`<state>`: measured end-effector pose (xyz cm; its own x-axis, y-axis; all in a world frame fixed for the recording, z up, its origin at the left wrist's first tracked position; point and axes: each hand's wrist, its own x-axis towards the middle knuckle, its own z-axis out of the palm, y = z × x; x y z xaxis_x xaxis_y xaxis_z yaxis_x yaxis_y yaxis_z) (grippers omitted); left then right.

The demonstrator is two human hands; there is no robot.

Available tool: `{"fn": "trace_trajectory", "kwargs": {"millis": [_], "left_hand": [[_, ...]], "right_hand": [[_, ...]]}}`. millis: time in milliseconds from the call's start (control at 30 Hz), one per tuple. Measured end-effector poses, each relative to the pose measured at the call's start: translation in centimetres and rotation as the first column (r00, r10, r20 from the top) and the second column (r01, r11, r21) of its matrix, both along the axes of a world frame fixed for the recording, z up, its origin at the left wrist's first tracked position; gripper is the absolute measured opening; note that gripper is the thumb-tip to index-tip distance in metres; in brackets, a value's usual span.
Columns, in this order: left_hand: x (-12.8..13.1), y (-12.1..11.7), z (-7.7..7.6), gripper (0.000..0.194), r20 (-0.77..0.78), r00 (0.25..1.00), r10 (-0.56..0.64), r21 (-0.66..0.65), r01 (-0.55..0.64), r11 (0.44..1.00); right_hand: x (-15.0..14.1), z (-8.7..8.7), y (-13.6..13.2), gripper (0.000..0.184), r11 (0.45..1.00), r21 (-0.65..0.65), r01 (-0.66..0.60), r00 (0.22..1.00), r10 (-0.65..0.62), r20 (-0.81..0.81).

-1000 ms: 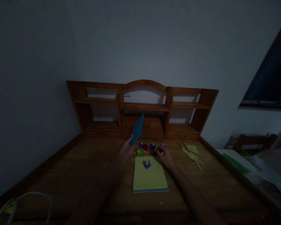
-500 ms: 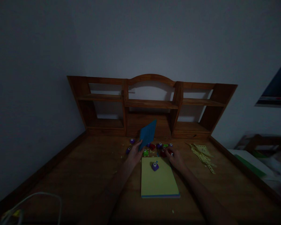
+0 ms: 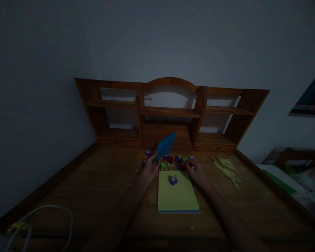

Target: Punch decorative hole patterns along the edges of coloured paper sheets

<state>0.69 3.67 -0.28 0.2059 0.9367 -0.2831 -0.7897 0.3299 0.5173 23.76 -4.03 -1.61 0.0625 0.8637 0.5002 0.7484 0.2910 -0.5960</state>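
- White cable [image 3: 49, 205]: by the table's [image 3: 94, 189] front left corner.
- Left hand [image 3: 151, 166]: gripping a blue sheet [image 3: 166, 145], tilted, held above the table.
- Yellow-topped paper stack [image 3: 177, 199]: flat between the forearms; purple one-eyed piece [image 3: 173, 181] on top.
- Right hand [image 3: 198, 173]: fingers at a red piece [image 3: 182, 167] near the back edge; grip cannot be told.
- Cut yellow paper [image 3: 226, 169]: near the right edge.

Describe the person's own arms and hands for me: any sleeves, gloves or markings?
The left hand and right hand are bare, without gloves. The left forearm and right forearm taper toward the wrists and show no sleeve, watch or bracelet. The light is too dim to tell about rings or small markings.
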Motion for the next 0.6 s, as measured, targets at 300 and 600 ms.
{"fn": "trace_trajectory", "kwargs": {"millis": [300,600], "left_hand": [[-0.04,-0.42,0.21,0.008,0.04,0.999,0.013,-0.023,-0.012,1.0],[-0.09,-0.43,0.4,0.009,0.082,0.996,0.042,-0.062,-0.037,0.997]], "right_hand": [[-0.31,0.46,-0.34,0.04,0.999,-0.029,-0.018,1.0,0.018,-0.02],[-0.57,0.78,-0.5,0.044,0.999,-0.042,-0.024,0.999,0.022,-0.049]]}}
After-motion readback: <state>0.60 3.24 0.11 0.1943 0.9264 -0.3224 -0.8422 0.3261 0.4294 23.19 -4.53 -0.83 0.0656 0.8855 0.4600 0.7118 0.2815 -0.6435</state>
